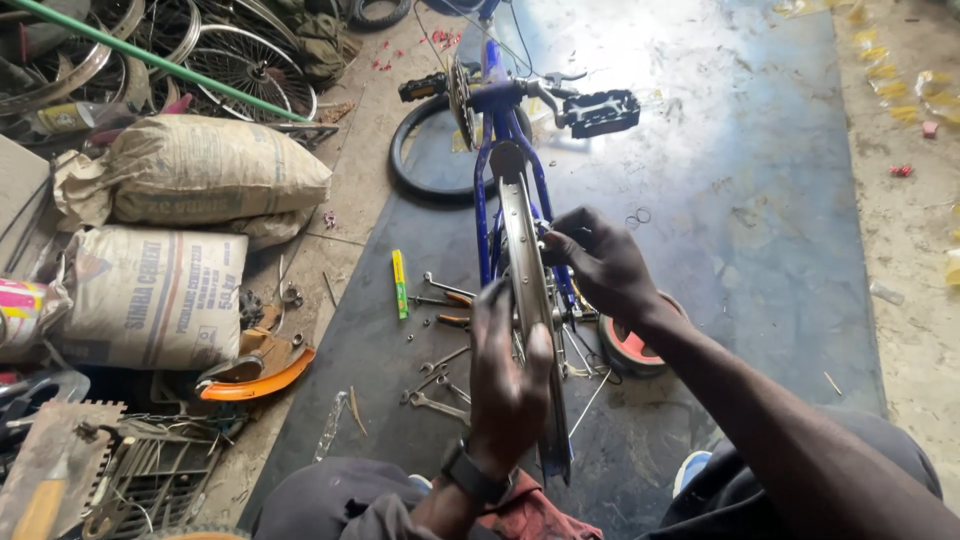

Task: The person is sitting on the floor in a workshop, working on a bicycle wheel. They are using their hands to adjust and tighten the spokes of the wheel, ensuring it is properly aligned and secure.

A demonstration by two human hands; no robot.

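A blue bicycle frame [487,190] stands upside down on a dark mat, pedals [600,112] up at the far end. A bare metal wheel rim [522,235] sits in the frame, edge-on to me. My left hand [507,375], with a watch on the wrist, grips the near part of the rim, thumb over its edge. My right hand [598,262] is on the rim's right side, fingers pinched at the rim near the spokes; what they pinch is hidden.
Spanners [436,385] and small parts lie on the mat [740,250] left of the wheel, with a yellow-green tube [399,283]. A red round tin [625,347] sits at right. A loose tyre [420,160], cement sacks [190,230], an orange mudguard [258,375] and old wheels [230,55] crowd the left.
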